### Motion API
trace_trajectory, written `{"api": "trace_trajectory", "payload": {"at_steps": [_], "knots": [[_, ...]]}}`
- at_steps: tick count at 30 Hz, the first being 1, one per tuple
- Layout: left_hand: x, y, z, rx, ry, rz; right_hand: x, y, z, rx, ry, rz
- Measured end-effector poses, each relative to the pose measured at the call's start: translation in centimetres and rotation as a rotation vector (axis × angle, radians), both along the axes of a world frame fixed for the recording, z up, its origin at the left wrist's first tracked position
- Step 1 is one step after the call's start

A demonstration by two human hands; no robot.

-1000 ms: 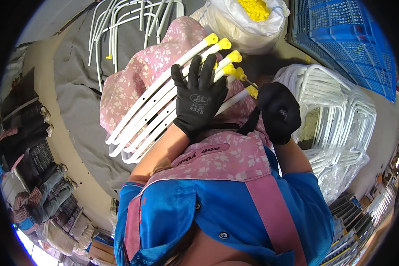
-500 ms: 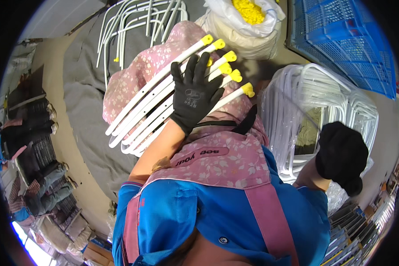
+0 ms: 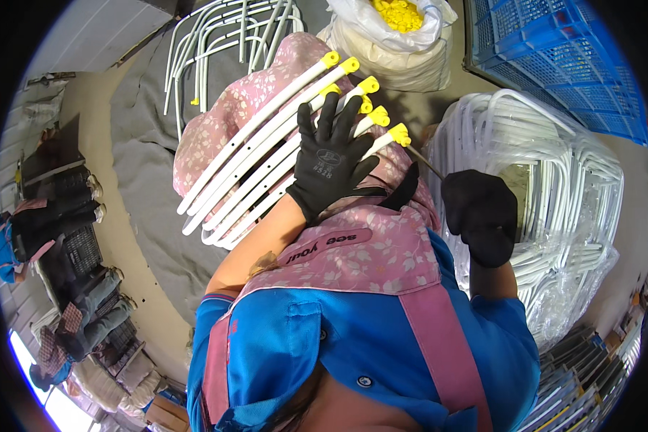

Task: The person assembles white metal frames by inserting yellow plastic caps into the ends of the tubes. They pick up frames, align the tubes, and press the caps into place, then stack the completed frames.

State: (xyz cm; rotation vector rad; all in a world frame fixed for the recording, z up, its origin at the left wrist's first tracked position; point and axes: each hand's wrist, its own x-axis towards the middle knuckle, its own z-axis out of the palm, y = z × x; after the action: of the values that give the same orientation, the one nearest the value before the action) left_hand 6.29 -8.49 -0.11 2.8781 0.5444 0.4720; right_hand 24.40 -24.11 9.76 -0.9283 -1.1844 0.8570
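Head view: left hand [image 3: 329, 162] is lying flat, fingers spread, pinning white tubes [image 3: 266, 162] across the pink apron [image 3: 371, 255]; yellow-capped ends are pointing up-right toward the sack of caps [image 3: 396, 29]. Right hand [image 3: 480, 216] is closing round a thin rod [image 3: 426, 162]. Tubes are probably light, stiff, slippery; best gripped mid-length.

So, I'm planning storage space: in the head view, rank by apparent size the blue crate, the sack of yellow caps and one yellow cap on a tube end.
1. Blue crate, cut off by the picture's edge, so really bigger still.
2. Sack of yellow caps.
3. Yellow cap, by far the smallest.
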Motion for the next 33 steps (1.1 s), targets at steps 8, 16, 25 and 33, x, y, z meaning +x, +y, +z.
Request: {"api": "trace_trajectory", "payload": {"at_steps": [8,16,25,33], "knots": [[0.0,-0.1,-0.4,0.001,0.026,0.012,-0.5,0.8,-1.6,0.031,-0.021,-0.042],[-0.5,-0.5,-1.8,0.049,0.002,-0.039,0.5,10.9,-3.8,-0.024,-0.343,-0.328],[-0.2,-0.3,-2.9,0.068,-0.003,-0.023,1.4,1.6,-7.8,-0.126,-0.143,-0.411],[-0.4,0.1,-1.9,-0.145,-0.036,-0.069,0.3,1.6,-10.1,-0.055,-0.360,-0.423]]}}
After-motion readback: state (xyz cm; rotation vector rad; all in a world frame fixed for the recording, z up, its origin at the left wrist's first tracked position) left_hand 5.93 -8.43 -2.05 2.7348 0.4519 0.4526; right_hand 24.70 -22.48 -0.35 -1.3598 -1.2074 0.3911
